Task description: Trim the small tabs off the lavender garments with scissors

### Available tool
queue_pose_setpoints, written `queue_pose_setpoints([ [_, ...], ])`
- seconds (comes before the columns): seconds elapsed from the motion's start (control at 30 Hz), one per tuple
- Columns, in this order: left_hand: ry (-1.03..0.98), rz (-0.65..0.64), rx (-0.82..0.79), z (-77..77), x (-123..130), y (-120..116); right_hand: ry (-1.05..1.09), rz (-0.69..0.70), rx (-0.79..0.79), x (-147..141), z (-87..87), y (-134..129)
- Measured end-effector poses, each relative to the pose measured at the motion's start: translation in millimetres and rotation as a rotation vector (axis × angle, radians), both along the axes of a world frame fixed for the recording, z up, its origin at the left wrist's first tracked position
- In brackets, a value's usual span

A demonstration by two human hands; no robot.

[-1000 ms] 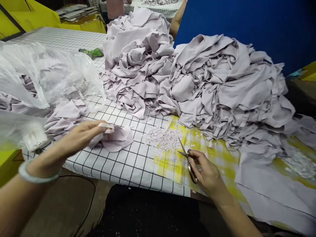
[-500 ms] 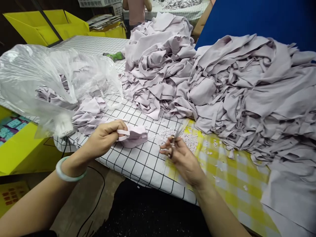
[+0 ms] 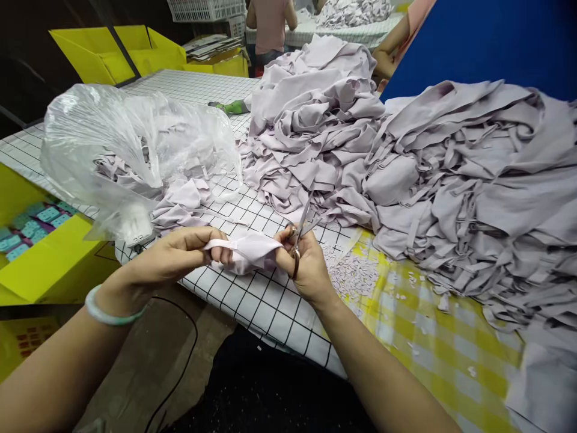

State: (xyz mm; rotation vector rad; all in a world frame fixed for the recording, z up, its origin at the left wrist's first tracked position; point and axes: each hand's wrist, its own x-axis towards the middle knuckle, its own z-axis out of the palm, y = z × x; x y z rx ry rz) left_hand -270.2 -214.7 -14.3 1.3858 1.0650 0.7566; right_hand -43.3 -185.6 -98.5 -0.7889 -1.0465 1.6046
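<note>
My left hand [image 3: 192,249] is closed on the strap end of a small pale lilac fabric piece [image 3: 256,248], just above the table's near edge. The fabric stretches across to my right hand [image 3: 309,267], whose thumb and finger pinch its other end. That same hand also carries a pair of metal scissors [image 3: 303,224], with the blades parted and pointing up and away. Beneath and to the right, tiny fabric clippings [image 3: 354,273] lie scattered over the table.
Large heaps of lilac fabric [image 3: 311,126] fill the back and right. A clear plastic bag [image 3: 99,138] with fabric stands left, near a white power adapter [image 3: 135,225]. Yellow bins [image 3: 49,264] flank the grid-patterned table [image 3: 279,307]. Across the room is another person [image 3: 269,27].
My right hand has moved left with the scissors and now pinches the fabric's free end. The piece has been drawn out between both hands. The whole view has shifted slightly.
</note>
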Motion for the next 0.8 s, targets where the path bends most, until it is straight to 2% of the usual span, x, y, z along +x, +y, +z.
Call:
queue_pose_setpoints([
  [0.07,-0.101,-0.041,-0.161,-4.9,0,-3,-0.003,0.009,0.007,2,8.9,5],
  [0.13,-0.071,-0.102,-0.263,-7.2,5,-8,-0.005,0.007,-0.001,2,15.0,10],
  [0.23,0.093,-0.166,-0.245,0.4,18,-17,-0.010,-0.017,-0.026,-6,14.5,13],
  [0.33,0.171,-0.112,-0.006,13.2,34,-23,0.012,0.022,-0.085,-28,3.0,0],
  [0.43,0.300,0.065,0.356,11.6,48,-26,0.154,0.145,-0.196,-55,-11.3,-28],
  [0.5,0.299,0.188,0.436,-2.2,56,-25,0.226,0.183,-0.257,-64,-18.0,-46],
  [0.6,0.005,0.348,0.266,-34.5,69,-20,0.146,0.186,-0.276,-49,-22.2,-59],
  [0.7,-0.192,0.406,0.114,-65.1,84,-16,-0.193,0.126,-0.139,-2,-21.1,-58],
  [0.8,-0.162,0.305,0.134,-83.9,103,-17,-0.678,-0.069,0.121,52,-16.1,-59],
])
